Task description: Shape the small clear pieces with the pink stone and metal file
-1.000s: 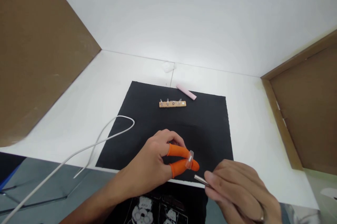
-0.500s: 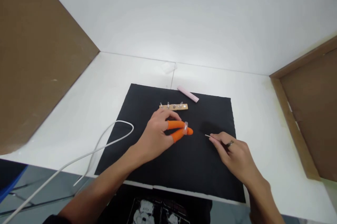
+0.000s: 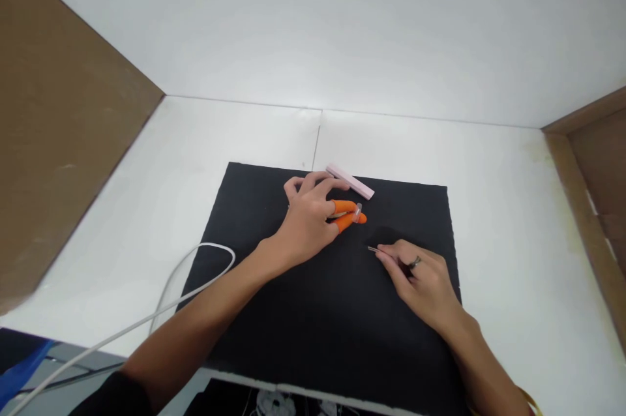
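Above the black mat (image 3: 313, 312), my left hand (image 3: 313, 214) wears orange covers on its thumb and index finger. Those two fingertips pinch a small clear piece (image 3: 357, 212), while the other fingers are curled over the far part of the mat. Just beyond them lies a pink bar (image 3: 350, 181), slanting across the mat's far edge. To the right, my right hand (image 3: 420, 276), with a ring on one finger, grips a thin metal tool (image 3: 372, 249) whose tip points left. The wooden strip with clear pieces is mostly hidden behind my left hand.
A white cable (image 3: 112, 336) loops over the left part of the white table (image 3: 513, 259) and the mat's left edge. Brown panels stand at the left (image 3: 63, 116) and right (image 3: 581, 188). A white wall (image 3: 313, 25) rises behind.
My left hand has moved away from me with the clear piece and now covers the wooden strip. My right hand has shifted slightly left with the tool. The camera view has moved a little.
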A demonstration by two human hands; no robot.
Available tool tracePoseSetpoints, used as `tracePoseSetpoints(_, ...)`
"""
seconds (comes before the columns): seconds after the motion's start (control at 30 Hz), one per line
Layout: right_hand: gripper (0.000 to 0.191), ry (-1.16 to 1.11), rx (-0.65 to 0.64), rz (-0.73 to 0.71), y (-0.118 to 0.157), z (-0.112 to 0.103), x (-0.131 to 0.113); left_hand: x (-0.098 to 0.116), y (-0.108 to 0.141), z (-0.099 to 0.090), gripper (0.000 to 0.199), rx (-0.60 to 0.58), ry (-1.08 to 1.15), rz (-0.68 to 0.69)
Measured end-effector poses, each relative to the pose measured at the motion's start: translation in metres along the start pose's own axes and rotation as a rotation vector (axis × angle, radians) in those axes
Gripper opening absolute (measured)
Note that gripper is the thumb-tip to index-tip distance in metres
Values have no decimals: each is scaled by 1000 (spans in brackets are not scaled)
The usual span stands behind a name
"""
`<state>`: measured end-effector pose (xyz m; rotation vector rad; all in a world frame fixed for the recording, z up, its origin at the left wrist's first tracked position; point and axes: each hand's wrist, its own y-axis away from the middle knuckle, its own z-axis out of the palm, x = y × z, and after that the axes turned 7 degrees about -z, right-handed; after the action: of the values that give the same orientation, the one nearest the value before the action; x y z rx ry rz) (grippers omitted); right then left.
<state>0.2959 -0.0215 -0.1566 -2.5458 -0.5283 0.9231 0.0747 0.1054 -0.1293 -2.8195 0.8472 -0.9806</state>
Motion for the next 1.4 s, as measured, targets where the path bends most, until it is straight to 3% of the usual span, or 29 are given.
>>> tracePoseSetpoints(0.73,14,-14,-35,-51,1,-1,2,6,1,10,17,49,-180,-59)
tracePoseSetpoints(1.4,17,6,-58,-69,1,-3,1,16,-5,-2,8,-47,-265,-119)
